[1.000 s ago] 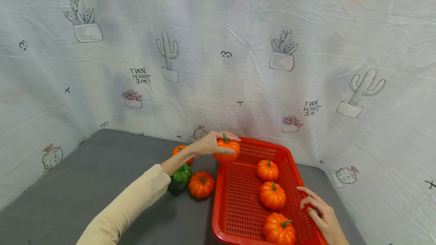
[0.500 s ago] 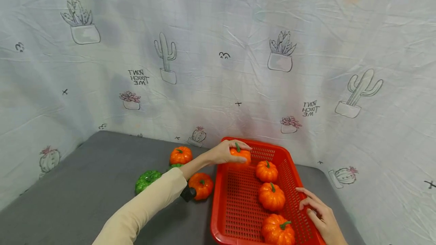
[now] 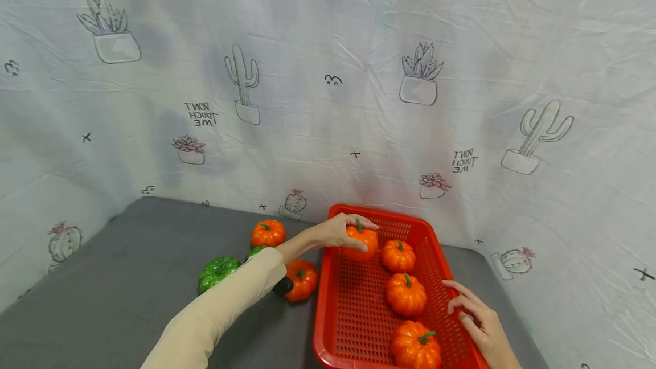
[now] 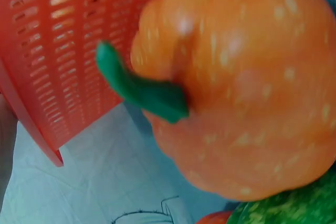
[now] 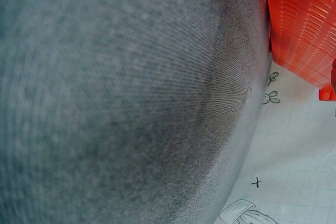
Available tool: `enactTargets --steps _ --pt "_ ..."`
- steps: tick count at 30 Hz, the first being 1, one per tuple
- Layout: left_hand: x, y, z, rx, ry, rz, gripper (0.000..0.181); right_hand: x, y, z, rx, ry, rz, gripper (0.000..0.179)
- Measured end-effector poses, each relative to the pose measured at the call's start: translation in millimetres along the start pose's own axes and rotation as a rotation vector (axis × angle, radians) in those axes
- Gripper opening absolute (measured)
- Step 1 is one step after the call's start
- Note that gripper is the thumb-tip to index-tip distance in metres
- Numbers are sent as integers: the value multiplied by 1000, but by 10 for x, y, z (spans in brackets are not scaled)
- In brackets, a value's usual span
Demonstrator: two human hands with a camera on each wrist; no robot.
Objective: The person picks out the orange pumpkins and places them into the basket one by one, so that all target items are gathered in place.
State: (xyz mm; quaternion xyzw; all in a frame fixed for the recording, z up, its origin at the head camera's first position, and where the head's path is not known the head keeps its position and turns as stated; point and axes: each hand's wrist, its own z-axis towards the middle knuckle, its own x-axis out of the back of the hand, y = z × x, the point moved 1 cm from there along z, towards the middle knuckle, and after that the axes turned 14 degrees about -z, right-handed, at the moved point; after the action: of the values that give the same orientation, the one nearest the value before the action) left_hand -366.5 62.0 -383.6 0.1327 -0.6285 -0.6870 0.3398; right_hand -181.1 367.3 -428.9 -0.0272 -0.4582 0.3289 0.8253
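My left hand holds a small orange pumpkin with a green stem over the back left of the red basket, thumb on the near side and fingers over the top. Three other orange pumpkins lie in a row along the basket's right side: a back one, a middle one and a front one. My right hand rests at the basket's right rim, its fingers loosely bent. It is out of sight in the right wrist view, where the basket wall shows.
Left of the basket, on the grey table, lie two orange pumpkins, one near and one farther back. A green pumpkin lies beside them; another is partly behind my left forearm. A printed cloth hangs behind.
My left hand has carried its pumpkin rightward from the basket's left rim to over its inside, then slowed. The right hand stays at the rim.
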Motion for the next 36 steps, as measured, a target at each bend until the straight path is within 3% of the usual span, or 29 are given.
enactTargets --steps 8,15,21,30,36 --pt "23 -13 75 38 -2 -5 25 2 -6 9 4 -15 22 32" --pt "14 -25 114 43 -16 87 49 -1 -7 1 -2 -26 15 32" --pt "6 -59 154 26 -15 131 41 -8 -4 -6 5 -2 15 35" --pt "12 -83 203 64 -27 97 38 6 -30 -24 -13 -4 -32 31" --pt "99 -101 236 106 -63 80 42 -24 -38 -30 -3 -1 -12 30"
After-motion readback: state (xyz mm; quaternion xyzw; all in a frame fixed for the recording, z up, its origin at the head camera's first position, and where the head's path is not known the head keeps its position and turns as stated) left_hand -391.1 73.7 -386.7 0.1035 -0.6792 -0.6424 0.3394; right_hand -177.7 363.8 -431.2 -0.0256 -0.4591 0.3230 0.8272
